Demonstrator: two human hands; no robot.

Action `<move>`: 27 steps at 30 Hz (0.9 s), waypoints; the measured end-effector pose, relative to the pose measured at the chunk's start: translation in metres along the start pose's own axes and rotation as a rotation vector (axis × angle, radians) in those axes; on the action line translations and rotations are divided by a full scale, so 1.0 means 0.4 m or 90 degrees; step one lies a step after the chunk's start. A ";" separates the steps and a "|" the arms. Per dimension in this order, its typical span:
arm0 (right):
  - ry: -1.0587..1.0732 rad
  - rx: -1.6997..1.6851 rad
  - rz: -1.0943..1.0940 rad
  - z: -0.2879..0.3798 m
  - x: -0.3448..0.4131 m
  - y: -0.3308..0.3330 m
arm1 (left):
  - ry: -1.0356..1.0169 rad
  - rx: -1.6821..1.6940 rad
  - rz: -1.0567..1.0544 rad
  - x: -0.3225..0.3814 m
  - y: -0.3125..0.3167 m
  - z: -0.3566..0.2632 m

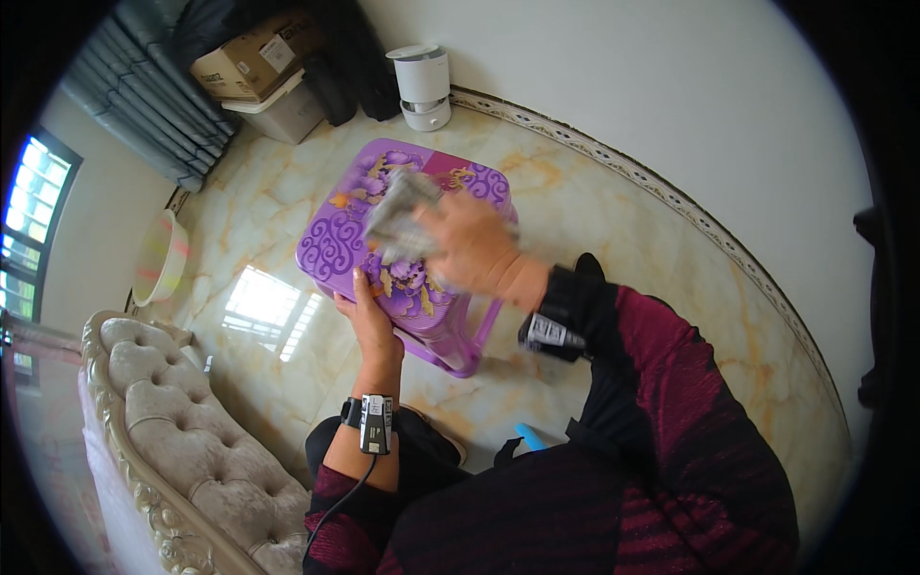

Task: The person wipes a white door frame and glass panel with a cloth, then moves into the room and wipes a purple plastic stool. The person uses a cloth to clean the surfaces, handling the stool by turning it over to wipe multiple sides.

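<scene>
In front of me on the floor stands a purple plastic stool (333,248), its seat printed with flowers and dark purple scrolls. My left hand (370,316) grips the seat's near left edge, with the thumb on top. A crumpled greyish cloth (402,212) lies against the middle of the seat under my right hand (471,241). That hand is blurred, and its fingers are bunched on the cloth. Part of the printed seat is hidden beneath hand and cloth. The stool's legs show below the near side.
A tufted headboard or sofa back (194,438) with a carved frame rises at lower left. Near the far wall are a white appliance (422,83), a cardboard box (248,65) on a grey storage bin (280,115), and a plastic basin (162,259). A blue object (530,436) lies by my legs.
</scene>
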State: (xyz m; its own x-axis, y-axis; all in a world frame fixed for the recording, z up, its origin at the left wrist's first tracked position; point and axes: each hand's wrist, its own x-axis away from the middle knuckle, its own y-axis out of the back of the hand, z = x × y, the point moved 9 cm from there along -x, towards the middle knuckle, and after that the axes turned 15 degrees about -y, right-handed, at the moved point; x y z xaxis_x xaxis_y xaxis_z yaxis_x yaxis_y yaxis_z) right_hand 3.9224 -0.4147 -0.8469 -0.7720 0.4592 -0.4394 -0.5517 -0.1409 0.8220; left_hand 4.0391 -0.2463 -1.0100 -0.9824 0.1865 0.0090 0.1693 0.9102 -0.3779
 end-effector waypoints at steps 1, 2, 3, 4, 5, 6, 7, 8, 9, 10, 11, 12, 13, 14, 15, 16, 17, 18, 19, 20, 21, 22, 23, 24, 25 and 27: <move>0.040 -0.029 0.040 0.064 0.041 -0.006 | -0.024 0.031 -0.004 0.004 -0.006 0.002; 0.076 -0.046 0.049 0.123 0.085 -0.004 | -0.085 0.042 0.191 0.009 -0.054 -0.028; 0.124 -0.075 0.029 0.171 0.116 0.007 | -0.085 0.001 0.170 0.015 -0.040 -0.022; 0.156 -0.059 0.016 0.193 0.133 0.013 | -0.097 0.091 0.203 0.017 -0.055 -0.031; 0.130 -0.059 0.015 0.180 0.123 0.012 | -0.061 0.119 0.171 0.018 -0.047 -0.018; 0.113 -0.061 0.017 0.160 0.102 0.007 | -0.040 0.146 0.171 0.013 -0.045 -0.021; 0.096 -0.060 0.019 0.132 0.071 -0.002 | -0.004 0.152 0.152 0.013 -0.040 -0.014; 0.064 -0.060 -0.015 0.080 0.033 0.002 | 0.033 0.111 0.032 -0.002 -0.002 -0.002; 0.002 -0.033 -0.027 0.004 -0.019 -0.003 | 0.064 0.081 0.022 -0.002 0.000 0.002; -0.054 -0.012 -0.042 -0.072 -0.066 -0.002 | 0.070 0.054 0.029 0.000 0.000 -0.005; -0.072 0.023 -0.113 -0.134 -0.097 0.023 | 0.084 0.031 0.021 0.003 0.002 -0.010; -0.124 0.073 -0.131 -0.200 -0.123 0.033 | 0.094 0.038 0.008 0.006 0.001 -0.015; -0.173 0.093 -0.170 -0.253 -0.133 0.049 | 0.078 0.015 0.010 0.005 -0.004 -0.025; -0.253 0.074 -0.145 -0.312 -0.141 0.041 | 0.073 -0.006 -0.008 0.006 -0.004 -0.029; -0.317 0.034 -0.130 -0.354 -0.146 0.026 | 0.076 -0.029 -0.038 0.008 0.002 -0.030; -0.386 0.000 -0.114 -0.395 -0.142 0.009 | 0.043 -0.022 -0.010 0.004 -0.015 -0.040; -0.455 -0.035 -0.097 -0.439 -0.133 -0.007 | 0.017 -0.017 0.006 0.000 -0.026 -0.046; -0.472 -0.108 -0.087 -0.467 -0.126 -0.021 | 0.008 -0.017 0.014 -0.001 -0.031 -0.047; -0.468 -0.168 -0.071 -0.489 -0.126 -0.034 | -0.010 0.004 0.026 -0.005 -0.038 -0.051; -0.456 -0.232 -0.047 -0.508 -0.131 -0.047 | -0.012 0.019 0.029 -0.008 -0.038 -0.050; -0.460 -0.290 -0.031 -0.530 -0.128 -0.055 | -0.008 0.032 0.021 -0.009 -0.030 -0.048; -0.510 -0.498 0.011 -0.546 -0.122 -0.092 | 0.016 0.027 0.022 -0.014 -0.023 -0.042; -0.485 -0.586 0.049 -0.542 -0.120 -0.104 | 0.010 0.051 0.053 -0.017 -0.030 -0.047; -0.507 -0.657 0.090 -0.542 -0.114 -0.121 | 0.010 0.071 0.066 -0.025 -0.031 -0.050; -0.534 -0.732 0.134 -0.535 -0.104 -0.137 | 0.008 0.090 0.079 -0.033 -0.032 -0.055; -0.511 -0.725 0.139 -0.510 -0.101 -0.123 | 0.004 0.103 0.102 -0.051 -0.034 -0.068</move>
State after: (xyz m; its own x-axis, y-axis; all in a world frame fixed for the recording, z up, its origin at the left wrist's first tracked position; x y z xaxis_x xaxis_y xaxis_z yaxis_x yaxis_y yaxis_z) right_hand 3.9165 -0.6052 -0.9435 -0.7000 0.6493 0.2973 -0.6930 -0.7182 -0.0630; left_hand 4.0589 -0.2525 -0.9798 -0.9435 0.3262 -0.0579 0.3076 0.7977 -0.5188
